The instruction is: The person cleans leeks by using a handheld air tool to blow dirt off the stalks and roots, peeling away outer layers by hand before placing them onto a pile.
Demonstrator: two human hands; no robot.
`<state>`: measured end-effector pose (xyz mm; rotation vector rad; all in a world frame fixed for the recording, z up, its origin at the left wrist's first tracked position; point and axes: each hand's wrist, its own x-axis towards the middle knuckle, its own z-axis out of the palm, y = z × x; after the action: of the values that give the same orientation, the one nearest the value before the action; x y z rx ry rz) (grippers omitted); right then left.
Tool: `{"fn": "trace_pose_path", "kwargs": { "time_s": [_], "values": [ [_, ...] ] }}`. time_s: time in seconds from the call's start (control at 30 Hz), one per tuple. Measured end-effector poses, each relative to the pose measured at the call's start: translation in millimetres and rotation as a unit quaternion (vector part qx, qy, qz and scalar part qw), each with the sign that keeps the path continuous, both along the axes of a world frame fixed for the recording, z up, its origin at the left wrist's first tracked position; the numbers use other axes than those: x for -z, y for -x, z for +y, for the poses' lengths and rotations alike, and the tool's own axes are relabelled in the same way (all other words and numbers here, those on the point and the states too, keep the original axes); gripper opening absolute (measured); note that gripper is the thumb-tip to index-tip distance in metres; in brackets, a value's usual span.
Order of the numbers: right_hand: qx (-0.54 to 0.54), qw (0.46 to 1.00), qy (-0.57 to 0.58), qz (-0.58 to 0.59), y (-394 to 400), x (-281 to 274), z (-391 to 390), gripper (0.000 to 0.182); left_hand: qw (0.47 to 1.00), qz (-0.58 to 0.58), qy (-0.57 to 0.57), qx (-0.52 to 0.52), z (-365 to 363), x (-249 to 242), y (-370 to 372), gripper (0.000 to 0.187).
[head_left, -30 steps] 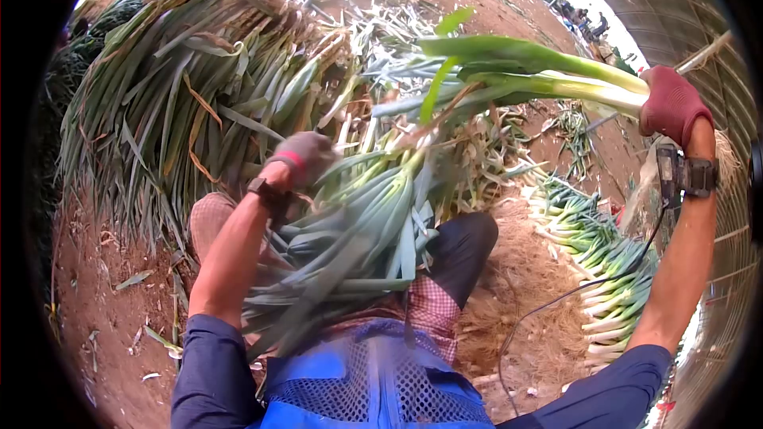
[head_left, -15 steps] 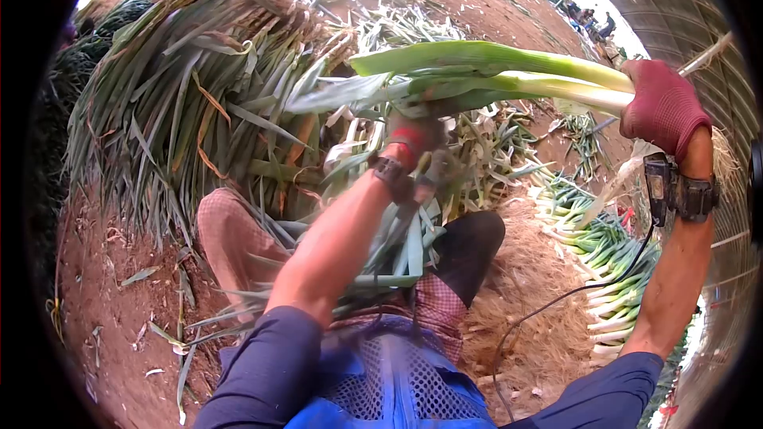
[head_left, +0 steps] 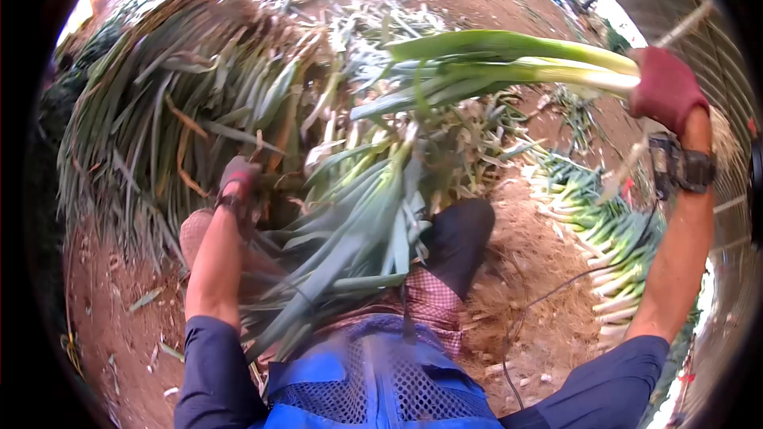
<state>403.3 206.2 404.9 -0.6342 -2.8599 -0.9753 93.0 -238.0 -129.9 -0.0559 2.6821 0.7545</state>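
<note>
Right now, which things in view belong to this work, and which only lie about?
Likely in the work:
held leeks, in the right hand
lap leeks
big leek pile
leek row

Apparently just lying about:
loose leaf on the soil
fibrous litter between knee and row

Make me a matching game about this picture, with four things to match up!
Things:
1. Right hand
2. Vest
3. Row of leeks
4. Cable

Matches:
A. Thin and black
B. In a red glove, gripping a leek bunch by its white ends
C. Lying side by side, white ends and green leaves showing
D. Blue, with mesh parts

Right pairs: 1-B, 2-D, 3-C, 4-A
</note>
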Motion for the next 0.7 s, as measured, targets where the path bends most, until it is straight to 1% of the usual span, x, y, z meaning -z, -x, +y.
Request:
{"fn": "trace_pose_path", "kwargs": {
  "time_s": [0.03, 0.1, 0.13, 0.17, 0.2, 0.23, 0.27, 0.3, 0.33, 0.37, 0.4, 0.43, 0.47, 0.5, 0.53, 0.57, 0.6, 0.63, 0.67, 0.7],
  "values": [
    [-0.042, 0.999, -0.024, 0.005, -7, 5, 2, 0.042, 0.997, -0.049, -0.044, 0.044, 5, -12, -10, 0.044],
    [0.037, 0.998, -0.054, -0.012, -5, 8, -6, 0.036, 0.987, -0.052, -0.147, 0.039, 25, -45, -45, 0.047],
    [-0.052, 0.996, -0.068, 0.0, -13, 16, 6, 0.031, 0.97, -0.034, -0.235, 0.051, 24, -22, -42, 0.05],
    [-0.135, 0.987, -0.084, 0.012, -21, 19, -7, 0.026, 0.944, -0.02, -0.323, 0.07, 27, -15, -39, 0.054],
    [-0.005, 1.0, -0.031, -0.002, -18, 24, -15, 0.024, 0.945, -0.003, -0.305, 0.116, 29, -12, -38, 0.063],
    [0.029, 0.999, 0.011, -0.043, -20, 29, -27, 0.027, 0.933, -0.026, -0.34, 0.114, 31, -7, -36, 0.065],
    [0.018, 0.997, 0.027, -0.071, -28, 31, -52, 0.028, 0.91, -0.03, -0.396, 0.123, 42, -21, -46, 0.049],
    [-0.141, 0.989, -0.026, 0.019, -40, 60, -38, 0.025, 0.911, -0.067, -0.406, 0.032, 54, -35, -60, 0.048],
    [-0.13, 0.991, -0.026, -0.005, -42, 71, -52, 0.024, 0.894, -0.062, -0.443, 0.032, 46, 25, -25, 0.048],
    [-0.089, 0.995, -0.002, -0.04, -44, 80, -61, 0.024, 0.867, -0.118, -0.478, 0.07, 16, 107, 35, 0.046],
    [-0.067, 0.995, 0.006, -0.079, -44, 89, -65, 0.022, 0.932, -0.09, -0.337, 0.102, 14, 90, 33, 0.044],
    [-0.052, 0.991, 0.016, -0.119, -46, 93, -64, 0.019, 0.921, -0.03, -0.363, 0.14, 8, 121, 41, 0.037],
    [-0.038, 0.993, 0.017, -0.114, -54, 97, -55, 0.019, 0.916, -0.075, -0.389, 0.058, 11, 112, 41, 0.03],
    [-0.032, 0.995, 0.032, -0.091, -63, 104, -41, 0.017, 0.939, -0.088, -0.328, 0.05, 14, 95, 29, 0.036],
    [-0.03, 0.996, 0.047, -0.068, -69, 110, -29, 0.015, 0.942, -0.092, -0.321, 0.045, 13, 84, 17, 0.033],
    [-0.006, 0.998, 0.06, -0.03, -83, 107, -15, 0.015, 0.944, -0.096, -0.314, 0.038, 19, 64, 3, 0.031],
    [0.011, 0.999, 0.036, 0.02, -104, 105, 4, 0.014, 0.957, -0.069, -0.277, 0.047, 20, 60, 1, 0.03],
    [0.057, 0.993, 0.08, 0.072, -129, 97, 21, 0.013, 0.957, -0.07, -0.278, 0.052, 23, 56, 0, 0.03],
    [0.116, 0.979, 0.119, 0.12, -155, 92, 41, 0.014, 0.96, -0.062, -0.268, 0.046, 25, 52, -2, 0.024],
    [0.151, 0.964, 0.123, 0.183, -190, 89, 60, 0.014, 0.963, -0.055, -0.259, 0.039, 28, 51, -6, 0.018]
  ]
}}
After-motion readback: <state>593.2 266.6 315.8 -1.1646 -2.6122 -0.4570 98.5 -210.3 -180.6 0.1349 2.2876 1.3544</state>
